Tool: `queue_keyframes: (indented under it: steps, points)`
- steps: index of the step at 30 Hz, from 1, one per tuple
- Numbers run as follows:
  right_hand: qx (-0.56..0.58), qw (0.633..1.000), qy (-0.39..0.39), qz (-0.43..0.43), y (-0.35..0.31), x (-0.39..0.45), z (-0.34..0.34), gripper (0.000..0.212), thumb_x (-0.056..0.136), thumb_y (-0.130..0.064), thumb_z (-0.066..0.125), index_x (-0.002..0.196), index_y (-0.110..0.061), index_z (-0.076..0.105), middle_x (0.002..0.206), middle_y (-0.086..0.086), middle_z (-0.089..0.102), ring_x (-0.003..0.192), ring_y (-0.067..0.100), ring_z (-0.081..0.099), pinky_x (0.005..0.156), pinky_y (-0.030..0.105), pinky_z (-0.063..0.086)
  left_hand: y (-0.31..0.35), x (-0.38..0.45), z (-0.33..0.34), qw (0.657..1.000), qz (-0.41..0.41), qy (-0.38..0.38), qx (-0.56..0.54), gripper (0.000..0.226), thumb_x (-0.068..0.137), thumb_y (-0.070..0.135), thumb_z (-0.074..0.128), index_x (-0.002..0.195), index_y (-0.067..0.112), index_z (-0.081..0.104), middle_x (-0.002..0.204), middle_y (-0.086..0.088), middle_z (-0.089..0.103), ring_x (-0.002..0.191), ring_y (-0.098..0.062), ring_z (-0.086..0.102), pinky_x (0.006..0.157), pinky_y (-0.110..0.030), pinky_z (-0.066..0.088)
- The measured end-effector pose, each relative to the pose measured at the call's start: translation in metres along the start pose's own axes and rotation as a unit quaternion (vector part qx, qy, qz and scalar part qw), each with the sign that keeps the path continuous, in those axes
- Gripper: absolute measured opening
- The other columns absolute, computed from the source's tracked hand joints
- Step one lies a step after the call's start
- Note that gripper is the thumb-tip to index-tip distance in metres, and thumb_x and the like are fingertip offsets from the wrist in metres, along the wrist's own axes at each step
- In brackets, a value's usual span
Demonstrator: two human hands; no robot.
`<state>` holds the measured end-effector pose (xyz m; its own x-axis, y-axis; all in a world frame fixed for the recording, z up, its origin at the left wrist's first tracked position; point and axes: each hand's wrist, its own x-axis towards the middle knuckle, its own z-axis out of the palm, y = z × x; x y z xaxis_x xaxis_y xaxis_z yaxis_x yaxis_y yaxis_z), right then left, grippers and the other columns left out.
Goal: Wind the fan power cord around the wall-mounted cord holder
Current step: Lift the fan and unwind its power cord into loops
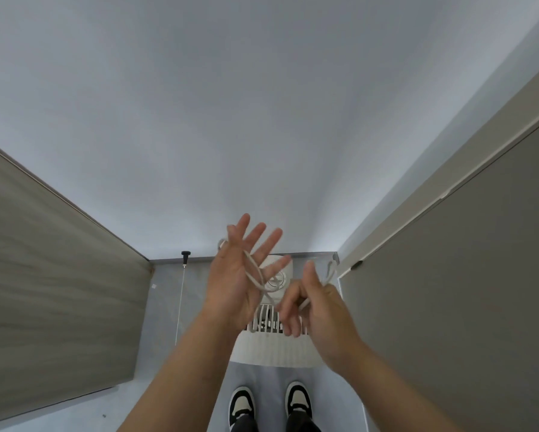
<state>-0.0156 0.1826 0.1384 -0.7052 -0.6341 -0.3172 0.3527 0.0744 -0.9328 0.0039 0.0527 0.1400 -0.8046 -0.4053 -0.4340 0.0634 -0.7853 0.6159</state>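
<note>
Our left hand (233,275) up with fingers spread wide, the white cord (255,277) looped over the palm; our right hand (311,307) pinching the cord's other part, just beside; the white fan (274,347) below, our shoes (241,403) on the floor

You see a white cord (255,277), white slatted fan (274,347), black-and-white shoes (242,403), pale grey wall (262,104).

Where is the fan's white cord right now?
In the head view, centre: the cord loops across the open left hand, running to the pinching right hand, above the fan.
</note>
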Motion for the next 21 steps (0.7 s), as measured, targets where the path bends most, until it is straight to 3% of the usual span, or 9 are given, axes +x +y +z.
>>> queue_keyframes:
  steps: [4, 6, 8, 9, 11, 15, 17, 19, 21]
  points:
    - [-0.046, 0.997, -0.025, -0.050, -0.013, -0.006, 0.016, 0.064, 0.097, -0.042, 0.025, 0.069, -0.004, 0.068, 0.046, 0.002, 0.053, 0.050, 0.010, 0.054, 0.063, 0.017, 0.048, -0.024, -0.012, -0.011, 0.982, 0.001, -0.064, 0.179, 0.051, 0.094, 0.045, 0.041, 0.143, 0.037, 0.038, 0.140, -0.002, 0.056, 0.114, -0.015, 0.064, 0.074, -0.022, 0.057]
    - [-0.067, 0.995, -0.001, -0.070, -0.021, -0.006, 0.018, 0.055, 0.098, -0.036, 0.033, 0.071, -0.001, 0.066, 0.049, 0.005, 0.053, 0.053, 0.008, 0.055, 0.066, 0.015, 0.047, -0.028, -0.015, -0.018, 0.961, 0.005, -0.109, 0.256, 0.044, 0.100, 0.031, 0.041, 0.144, 0.029, 0.040, 0.129, 0.000, 0.064, 0.119, -0.019, 0.062, 0.086, -0.025, 0.054]
    - [-0.055, 0.995, 0.037, -0.077, -0.031, -0.004, 0.014, 0.043, 0.100, -0.026, 0.044, 0.076, 0.002, 0.066, 0.053, 0.006, 0.053, 0.052, 0.011, 0.053, 0.061, 0.019, 0.048, -0.033, -0.011, -0.023, 0.963, -0.056, -0.070, 0.254, 0.038, 0.105, 0.016, 0.036, 0.141, 0.012, 0.045, 0.098, 0.017, 0.072, 0.113, -0.007, 0.064, 0.091, -0.017, 0.049]
    - [-0.028, 0.996, 0.058, -0.060, -0.037, -0.002, 0.012, 0.034, 0.099, -0.021, 0.047, 0.082, 0.000, 0.069, 0.054, 0.004, 0.053, 0.050, 0.012, 0.051, 0.056, 0.021, 0.048, -0.034, -0.012, -0.023, 0.955, -0.056, -0.063, 0.284, 0.039, 0.106, 0.018, 0.033, 0.144, 0.014, 0.040, 0.085, 0.021, 0.071, 0.094, -0.003, 0.069, 0.083, -0.020, 0.053]
    - [0.044, 0.994, 0.097, -0.022, -0.049, 0.006, 0.004, 0.025, 0.097, -0.014, 0.050, 0.087, -0.004, 0.070, 0.054, 0.003, 0.052, 0.047, 0.013, 0.045, 0.051, 0.023, 0.047, -0.030, -0.021, -0.019, 0.931, -0.037, -0.110, 0.345, 0.042, 0.106, 0.031, 0.031, 0.147, 0.027, 0.030, 0.085, 0.006, 0.074, 0.062, -0.023, 0.071, 0.072, -0.046, 0.059]
    - [0.147, 0.985, 0.091, 0.000, -0.071, 0.025, -0.005, 0.025, 0.097, -0.014, 0.048, 0.092, -0.001, 0.068, 0.054, 0.002, 0.051, 0.037, 0.010, 0.037, 0.041, 0.021, 0.038, -0.024, -0.026, -0.024, 0.918, -0.052, -0.158, 0.359, 0.035, 0.105, 0.033, 0.027, 0.137, 0.022, 0.037, 0.082, -0.026, 0.073, 0.042, -0.029, 0.059, 0.071, -0.063, 0.054]
    - [0.191, 0.978, 0.077, 0.029, -0.082, 0.035, -0.009, 0.028, 0.098, -0.016, 0.046, 0.089, -0.002, 0.068, 0.053, 0.000, 0.049, 0.034, 0.007, 0.033, 0.037, 0.019, 0.035, -0.028, -0.029, -0.026, 0.911, -0.053, -0.169, 0.373, 0.037, 0.103, 0.037, 0.027, 0.128, 0.017, 0.044, 0.064, -0.022, 0.068, 0.032, -0.022, 0.048, 0.056, -0.045, 0.057]
    - [0.235, 0.968, 0.064, 0.067, -0.091, 0.047, -0.012, 0.029, 0.098, -0.018, 0.046, 0.086, -0.003, 0.068, 0.052, -0.002, 0.047, 0.033, 0.005, 0.030, 0.035, 0.017, 0.032, -0.029, -0.032, -0.029, 0.900, -0.051, -0.175, 0.397, 0.041, 0.102, 0.039, 0.025, 0.118, 0.014, 0.053, 0.052, -0.014, 0.061, 0.027, -0.016, 0.037, 0.039, -0.024, 0.041]
    - [0.283, 0.952, 0.058, 0.101, -0.097, 0.060, -0.014, 0.028, 0.098, -0.019, 0.044, 0.086, -0.003, 0.064, 0.049, -0.003, 0.046, 0.030, 0.004, 0.029, 0.032, 0.016, 0.030, -0.031, -0.035, -0.032, 0.899, -0.055, -0.198, 0.386, 0.045, 0.104, 0.038, 0.023, 0.099, 0.011, 0.059, 0.045, -0.010, 0.055, 0.026, -0.014, 0.032, 0.034, -0.019, 0.031]
